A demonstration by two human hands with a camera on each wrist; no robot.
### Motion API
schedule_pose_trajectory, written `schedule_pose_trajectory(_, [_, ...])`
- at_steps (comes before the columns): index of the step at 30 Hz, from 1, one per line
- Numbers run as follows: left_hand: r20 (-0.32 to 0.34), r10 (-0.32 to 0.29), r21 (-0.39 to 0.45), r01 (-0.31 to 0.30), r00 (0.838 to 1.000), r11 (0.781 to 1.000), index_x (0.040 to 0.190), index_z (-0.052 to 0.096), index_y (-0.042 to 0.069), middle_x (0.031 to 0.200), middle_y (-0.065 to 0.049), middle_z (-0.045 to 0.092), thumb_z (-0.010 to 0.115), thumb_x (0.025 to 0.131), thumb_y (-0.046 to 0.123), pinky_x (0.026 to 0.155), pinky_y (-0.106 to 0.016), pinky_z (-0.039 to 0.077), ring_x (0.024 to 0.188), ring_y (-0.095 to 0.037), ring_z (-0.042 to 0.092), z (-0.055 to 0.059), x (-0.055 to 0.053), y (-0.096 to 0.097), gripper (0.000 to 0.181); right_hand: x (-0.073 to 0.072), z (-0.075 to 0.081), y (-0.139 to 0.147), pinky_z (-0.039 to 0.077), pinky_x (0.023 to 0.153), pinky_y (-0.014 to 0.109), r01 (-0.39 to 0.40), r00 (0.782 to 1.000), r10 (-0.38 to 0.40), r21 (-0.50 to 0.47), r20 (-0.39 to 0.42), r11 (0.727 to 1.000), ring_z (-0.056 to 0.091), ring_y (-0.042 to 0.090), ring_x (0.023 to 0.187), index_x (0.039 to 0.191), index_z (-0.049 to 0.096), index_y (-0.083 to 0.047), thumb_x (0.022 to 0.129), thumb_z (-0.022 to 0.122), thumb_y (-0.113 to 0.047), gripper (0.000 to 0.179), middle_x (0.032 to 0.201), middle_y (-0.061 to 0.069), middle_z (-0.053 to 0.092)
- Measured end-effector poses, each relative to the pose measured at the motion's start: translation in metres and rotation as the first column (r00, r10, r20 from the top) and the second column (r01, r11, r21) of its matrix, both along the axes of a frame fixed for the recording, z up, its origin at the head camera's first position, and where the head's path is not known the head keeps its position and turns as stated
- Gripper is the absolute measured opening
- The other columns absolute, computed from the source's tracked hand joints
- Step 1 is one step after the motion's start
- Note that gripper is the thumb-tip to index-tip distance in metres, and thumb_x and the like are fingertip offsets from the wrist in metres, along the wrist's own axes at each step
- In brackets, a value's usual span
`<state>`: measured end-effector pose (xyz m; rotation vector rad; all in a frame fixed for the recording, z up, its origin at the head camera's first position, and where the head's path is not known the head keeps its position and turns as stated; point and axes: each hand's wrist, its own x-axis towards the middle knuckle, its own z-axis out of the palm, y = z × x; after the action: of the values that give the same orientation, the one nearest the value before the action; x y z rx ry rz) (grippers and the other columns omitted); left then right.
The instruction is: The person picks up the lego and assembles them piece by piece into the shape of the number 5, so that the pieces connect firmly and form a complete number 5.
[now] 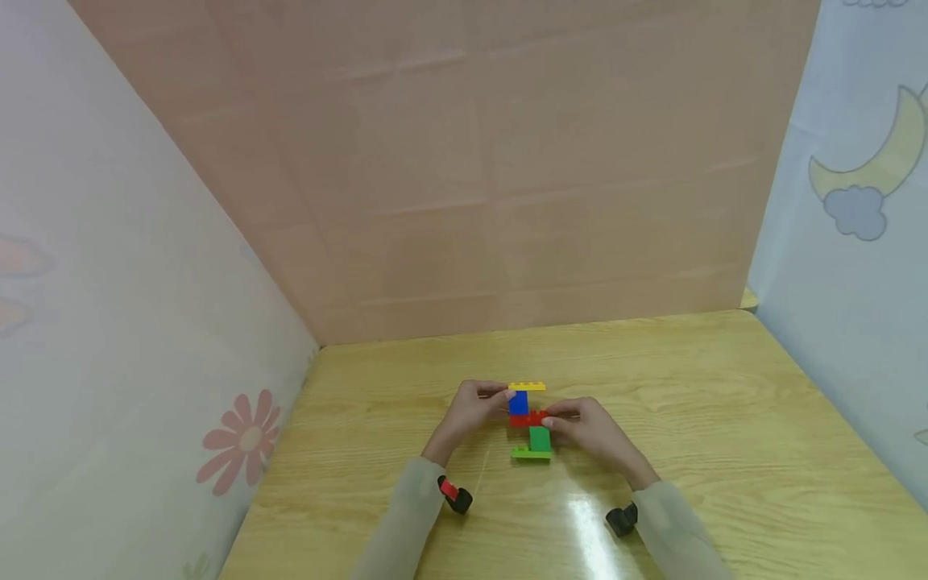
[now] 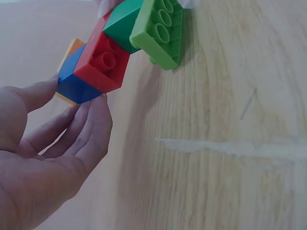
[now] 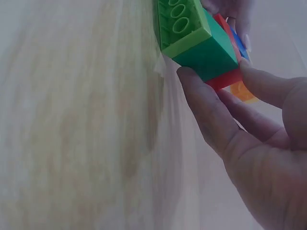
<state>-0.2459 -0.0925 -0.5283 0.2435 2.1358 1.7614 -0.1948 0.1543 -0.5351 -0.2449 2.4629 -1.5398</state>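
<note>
A staggered stack of toy building bricks is held between both hands over the table. From the top it runs yellow brick (image 1: 529, 387), blue brick (image 1: 518, 403), red brick (image 1: 520, 421), green brick (image 1: 540, 439), light green brick (image 1: 532, 455). My left hand (image 1: 466, 412) pinches the blue brick between thumb and fingers, close under the yellow one. On the other side my right hand (image 1: 593, 429) grips the right end of the red brick, its fingers reaching beside the green one. The light green brick's hollow underside (image 2: 163, 32) shows in both wrist views.
The wooden table (image 1: 377, 387) runs back to a brown covered panel (image 1: 464, 201). Pale patterned walls stand at the left (image 1: 145, 242) and right (image 1: 819, 242). A black wrist device (image 1: 458, 499) sits on the left sleeve, another black device (image 1: 621, 520) on the right.
</note>
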Motion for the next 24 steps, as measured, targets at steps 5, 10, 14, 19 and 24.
schedule_pose_trajectory(5, [0.036,0.031,-0.044,-0.030,0.999,0.999,0.122,0.068,0.009,0.111,-0.006,0.073,0.069,0.089,0.045,0.089,-0.038,0.059,0.094,-0.017,0.074,-0.003,-0.003,0.003,0.049,-0.002,-0.002,-0.001,0.060,0.084,0.033,-0.010,0.999,0.014,-0.102,0.036,0.995,0.069,0.021,0.106,0.116,0.070,-0.006,0.093,0.068,-0.029,0.033,0.123,0.014,0.068])
schedule_pose_trajectory(10, [0.047,0.051,-0.064,-0.048,0.998,0.997,0.120,0.069,0.004,0.108,-0.009,0.074,0.069,0.091,0.039,0.085,-0.037,0.060,0.091,-0.017,0.074,-0.005,-0.005,0.006,0.046,-0.004,0.000,-0.003,0.060,0.081,0.032,0.008,1.000,-0.007,-0.084,0.010,0.996,0.071,0.019,0.100,0.116,0.071,-0.005,0.094,0.067,-0.026,0.030,0.122,0.016,0.069])
schedule_pose_trajectory(14, [0.041,0.050,-0.080,-0.046,0.998,0.996,0.118,0.070,0.003,0.104,-0.009,0.075,0.067,0.093,0.035,0.079,-0.034,0.061,0.088,-0.016,0.074,-0.007,-0.006,0.009,0.041,-0.003,0.002,-0.004,0.060,0.080,0.033,0.022,0.999,-0.019,-0.095,0.026,0.995,0.072,0.019,0.097,0.116,0.071,-0.003,0.095,0.065,-0.023,0.029,0.122,0.018,0.069])
schedule_pose_trajectory(19, [0.005,0.067,-0.130,-0.066,0.998,0.989,0.110,0.074,0.005,0.099,-0.009,0.075,0.066,0.094,0.029,0.072,-0.031,0.061,0.081,-0.016,0.074,-0.010,-0.006,0.014,0.030,-0.004,-0.001,-0.004,0.060,0.079,0.032,0.027,1.000,-0.028,-0.026,-0.007,0.999,0.072,0.016,0.092,0.110,0.074,-0.008,0.095,0.066,-0.023,0.022,0.114,0.012,0.073])
schedule_pose_trajectory(24, [-0.046,0.095,-0.225,-0.103,0.994,0.969,0.100,0.078,0.008,0.096,-0.006,0.074,0.066,0.095,0.024,0.067,-0.027,0.061,0.076,-0.011,0.071,-0.010,-0.002,0.019,0.020,-0.005,-0.004,-0.005,0.059,0.078,0.032,0.036,0.998,-0.033,0.046,-0.059,0.998,0.071,0.013,0.089,0.103,0.076,-0.011,0.094,0.068,-0.022,0.017,0.107,0.008,0.075])
